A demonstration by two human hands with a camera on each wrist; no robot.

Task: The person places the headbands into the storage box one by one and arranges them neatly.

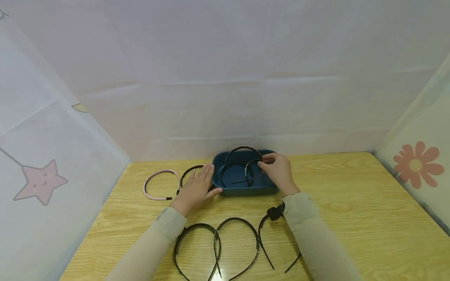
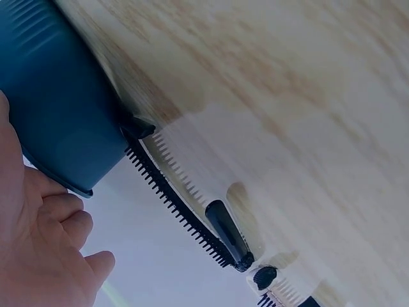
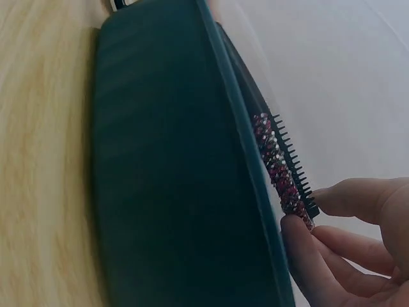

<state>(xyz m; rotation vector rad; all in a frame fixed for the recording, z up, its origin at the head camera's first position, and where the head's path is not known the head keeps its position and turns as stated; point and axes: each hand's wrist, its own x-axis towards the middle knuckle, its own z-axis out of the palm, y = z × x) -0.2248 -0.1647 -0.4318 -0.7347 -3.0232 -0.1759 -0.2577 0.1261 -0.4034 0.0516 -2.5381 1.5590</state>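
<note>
My right hand (image 1: 277, 171) pinches the end of a black toothed headband (image 3: 278, 166) between thumb and fingers, over the right side of a dark blue basin (image 1: 246, 192). Red and silver glitter covers that headband's end in the right wrist view. Inside the basin another black headband (image 1: 230, 165) shows, and a thin arc rises above its back rim. My left hand (image 1: 195, 189) rests against the basin's left end, fingers extended along the rim and thumb by the front wall. Just left of that hand lies a black headband (image 1: 191, 168), partly hidden by it.
A pink headband (image 1: 144, 187) lies at the table's left. Nearer me, several black headbands lie in a row: one on the left (image 1: 198, 225) overlaps a middle one (image 1: 236, 219), and a third (image 1: 260, 236) is partly under my right sleeve. A pale cloth wall (image 1: 225, 109) stands behind the table.
</note>
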